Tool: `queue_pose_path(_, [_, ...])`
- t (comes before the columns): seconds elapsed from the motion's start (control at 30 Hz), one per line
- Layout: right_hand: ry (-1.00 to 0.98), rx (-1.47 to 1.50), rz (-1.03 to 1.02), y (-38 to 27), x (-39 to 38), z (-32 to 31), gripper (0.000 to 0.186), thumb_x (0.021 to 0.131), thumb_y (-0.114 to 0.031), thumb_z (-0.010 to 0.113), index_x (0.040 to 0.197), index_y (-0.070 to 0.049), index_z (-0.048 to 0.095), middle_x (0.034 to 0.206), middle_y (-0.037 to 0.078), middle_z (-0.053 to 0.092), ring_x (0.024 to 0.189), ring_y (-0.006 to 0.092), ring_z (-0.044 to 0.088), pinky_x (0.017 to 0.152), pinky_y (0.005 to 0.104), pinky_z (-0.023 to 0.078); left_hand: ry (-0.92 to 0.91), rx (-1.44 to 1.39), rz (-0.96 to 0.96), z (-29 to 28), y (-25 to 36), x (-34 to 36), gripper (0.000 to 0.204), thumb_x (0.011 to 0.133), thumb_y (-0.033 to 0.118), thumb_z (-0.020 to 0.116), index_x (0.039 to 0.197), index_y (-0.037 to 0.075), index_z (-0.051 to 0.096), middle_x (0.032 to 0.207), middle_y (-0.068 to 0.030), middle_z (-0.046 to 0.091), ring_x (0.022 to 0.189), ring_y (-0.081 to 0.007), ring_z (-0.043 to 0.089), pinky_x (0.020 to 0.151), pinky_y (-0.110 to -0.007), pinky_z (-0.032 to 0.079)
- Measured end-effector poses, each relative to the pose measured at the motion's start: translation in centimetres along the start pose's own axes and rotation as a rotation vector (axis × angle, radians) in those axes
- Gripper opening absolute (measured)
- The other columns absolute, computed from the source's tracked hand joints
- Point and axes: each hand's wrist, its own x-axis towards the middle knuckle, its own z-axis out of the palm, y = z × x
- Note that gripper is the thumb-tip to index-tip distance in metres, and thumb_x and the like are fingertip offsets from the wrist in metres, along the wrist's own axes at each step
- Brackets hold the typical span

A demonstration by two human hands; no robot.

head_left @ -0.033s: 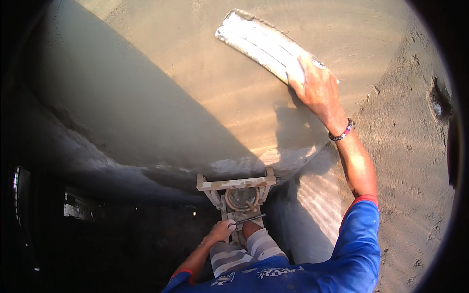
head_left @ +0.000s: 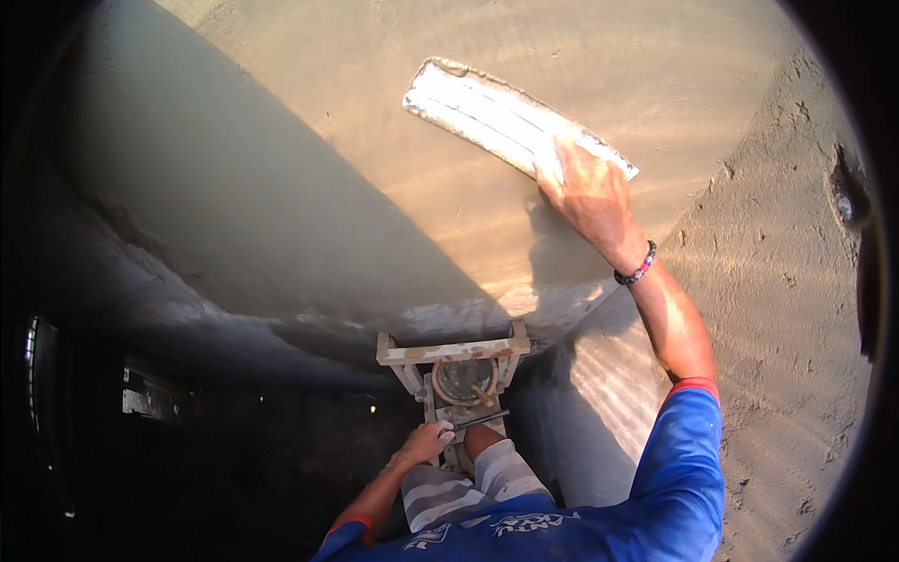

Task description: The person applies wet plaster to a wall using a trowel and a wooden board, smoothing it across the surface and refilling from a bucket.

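Observation:
My right hand (head_left: 592, 195) is closed around one end of a long, pale, flat plastering float (head_left: 482, 110), whose edges are crusted with mortar. The float lies tilted against the smooth, damp plastered wall (head_left: 365, 103), its far end up and to the left. Down near my knee, my left hand (head_left: 427, 442) is wrapped round a thin dark rod-like tool (head_left: 483, 420); what is at its gripped end I cannot make out.
Below the wall stands a mortar-stained wooden frame (head_left: 454, 352), with a round bucket (head_left: 465, 379) just behind its top bar. Rougher plaster (head_left: 758, 253) covers the right side, with a hole (head_left: 845, 197) near its edge. Deep shadow fills the lower left.
My right hand and the float have slid down the wall and slightly left, and the float lies a little flatter. My left hand has stayed in place.

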Motion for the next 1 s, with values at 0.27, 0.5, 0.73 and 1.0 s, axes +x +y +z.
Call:
queue_pose_path(0.27, [-0.462, -0.004, -0.174, -5.8, -21.9, 15.6, 0.035, 0.088, -0.021, 0.057, 0.114, 0.002, 0.052, 0.074, 0.012, 0.057, 0.059, 0.0235, 0.064, 0.051, 0.0351, 0.051, 0.037, -0.004, 0.094, 4.2, -4.0, 4.8, 0.031, 0.089, 0.025, 0.058, 0.111, 0.005, 0.066, 0.106, -0.0192, 0.067, 0.101, -0.0366, 0.063, 0.088, -0.042, 0.049])
queue_pose_path(0.5, [-0.089, 0.367, 0.332, 1.3, -21.8, 6.0, 0.042, 0.086, -0.03, 0.068, 0.111, 0.001, 0.056, 0.085, 0.013, 0.067, 0.068, 0.0237, 0.065, 0.058, 0.0346, 0.052, -0.029, -0.071, -0.066, 5.2, -4.7, 1.9, 0.033, 0.091, 0.027, 0.058, 0.115, 0.005, 0.064, 0.109, -0.0195, 0.067, 0.105, -0.0359, 0.063, 0.089, -0.04, 0.049])
queue_pose_path(0.73, [0.361, 0.189, 0.719, 15.9, -16.4, 1.2, 0.034, 0.09, -0.032, 0.067, 0.106, -0.002, 0.064, 0.081, 0.007, 0.067, 0.069, 0.015, 0.062, 0.061, 0.0288, 0.049, 0.02, -0.07, -0.143, 5.9, -8.5, 2.3, 0.033, 0.091, 0.024, 0.059, 0.116, 0.003, 0.064, 0.112, -0.0197, 0.066, 0.106, -0.0346, 0.063, 0.091, -0.039, 0.049])
queue_pose_path(1.0, [0.186, 0.339, 0.533, -2.9, -26.9, 16.8, 0.035, 0.086, -0.015, 0.065, 0.112, 0.003, 0.054, 0.083, 0.019, 0.068, 0.067, 0.0309, 0.068, 0.056, 0.0372, 0.055, 0.065, -0.028, -0.059, 4.9, -9.4, 7.5, 0.03, 0.09, 0.022, 0.061, 0.115, 0.003, 0.064, 0.109, -0.0184, 0.067, 0.101, -0.032, 0.065, 0.089, -0.038, 0.05])
